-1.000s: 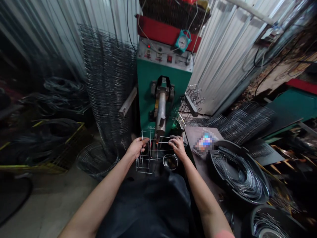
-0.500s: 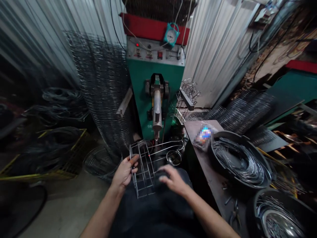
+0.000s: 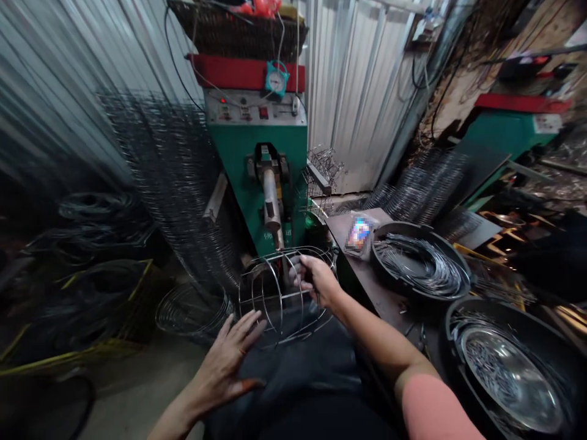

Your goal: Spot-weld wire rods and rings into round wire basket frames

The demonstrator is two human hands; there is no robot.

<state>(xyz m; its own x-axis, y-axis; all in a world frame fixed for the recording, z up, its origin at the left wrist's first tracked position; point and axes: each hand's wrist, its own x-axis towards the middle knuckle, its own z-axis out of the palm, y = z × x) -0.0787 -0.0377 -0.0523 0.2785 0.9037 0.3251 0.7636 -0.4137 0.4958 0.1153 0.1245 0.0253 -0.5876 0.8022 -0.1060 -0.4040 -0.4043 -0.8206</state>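
Observation:
A round wire frame (image 3: 280, 305) of curved rods and cross wires lies sideways above my lap, its upper edge at the tip of the green welding machine (image 3: 215, 159). My right hand (image 3: 316, 278) reaches over it with fingers curled round a wire on its right side. Off the frame's lower left edge is my left hand (image 3: 232, 354), fingers spread and thumb apart, holding nothing. A dark covering is on the thumb. The machine's metal electrode arm (image 3: 271, 201) points down just above the frame.
Tall stacks of wire racks (image 3: 160, 177) stand left of the machine. On the right, a bench (image 3: 339, 229) bears a phone (image 3: 359, 234), a black tray (image 3: 458, 278) of wire rings and a black tub (image 3: 452, 360) with a steel bowl (image 3: 550, 412). A yellow-edged crate (image 3: 137, 342) sits at left.
My left hand has let go of the wire frame and opened. My right hand has moved up and taken hold of it. The frame has turned, and the camera view has shifted right.

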